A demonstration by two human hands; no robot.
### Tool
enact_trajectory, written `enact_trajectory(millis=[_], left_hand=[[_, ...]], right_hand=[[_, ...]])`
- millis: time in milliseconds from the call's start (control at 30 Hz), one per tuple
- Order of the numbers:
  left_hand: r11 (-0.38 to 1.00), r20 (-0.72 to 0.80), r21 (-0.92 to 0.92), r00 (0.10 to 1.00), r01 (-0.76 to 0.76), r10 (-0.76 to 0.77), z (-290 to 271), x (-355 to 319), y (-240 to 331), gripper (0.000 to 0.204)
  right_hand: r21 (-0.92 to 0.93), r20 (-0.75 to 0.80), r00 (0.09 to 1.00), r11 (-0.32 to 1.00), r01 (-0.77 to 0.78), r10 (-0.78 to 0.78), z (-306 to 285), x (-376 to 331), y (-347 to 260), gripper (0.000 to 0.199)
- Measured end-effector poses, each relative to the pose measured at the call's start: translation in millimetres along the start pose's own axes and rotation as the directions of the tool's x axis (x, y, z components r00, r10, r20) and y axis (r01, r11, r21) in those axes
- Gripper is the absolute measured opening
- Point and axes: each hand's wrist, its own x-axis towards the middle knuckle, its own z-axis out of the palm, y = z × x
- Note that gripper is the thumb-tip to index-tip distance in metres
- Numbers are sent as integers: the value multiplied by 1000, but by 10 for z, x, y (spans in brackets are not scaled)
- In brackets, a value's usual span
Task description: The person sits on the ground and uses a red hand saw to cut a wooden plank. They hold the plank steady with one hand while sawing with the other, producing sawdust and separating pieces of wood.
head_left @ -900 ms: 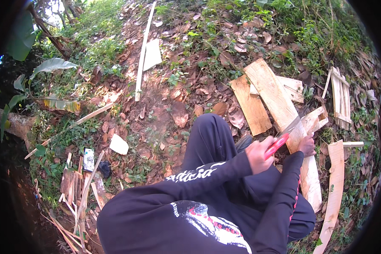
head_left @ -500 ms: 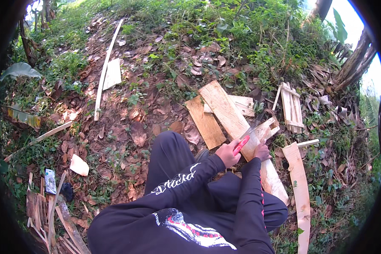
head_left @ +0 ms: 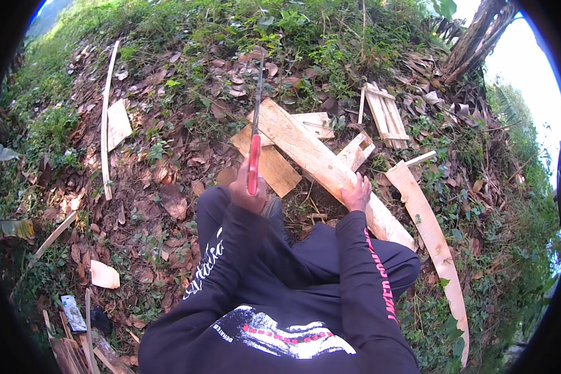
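My left hand [head_left: 246, 187] is shut on the red handle of a machete [head_left: 254, 156], whose dark blade points up and away over the leaf-strewn ground. My right hand [head_left: 357, 193] grips the near part of a long pale wooden plank [head_left: 305, 153] that lies slanted in front of my knees. The blade is raised off the plank, to its left. I crouch in dark trousers and black long sleeves.
Shorter boards [head_left: 274, 168] lie under and beside the plank, with a small slatted crate piece [head_left: 385, 112] behind. A long curved slab [head_left: 433, 234] lies at right. A thin strip [head_left: 106, 118] and wood scraps [head_left: 104, 274] lie at left, a tree trunk [head_left: 474, 34] at top right.
Both hands were close together at the plank with the blade against the wood. My left hand has since lifted the machete up and to the left, away from the plank.
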Motion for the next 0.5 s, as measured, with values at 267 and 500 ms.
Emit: enact_trajectory(millis=[267,500], left_hand=[[900,-25,-421,991,110,-132,33,145,-220,44],[349,251,-790,784,505,-568,70,190,-363,26]], right_hand=[[-43,152,988,999,25,-18,184,-207,-190,103],[-112,66,997,993,37,-30,334,-307,-158,99]])
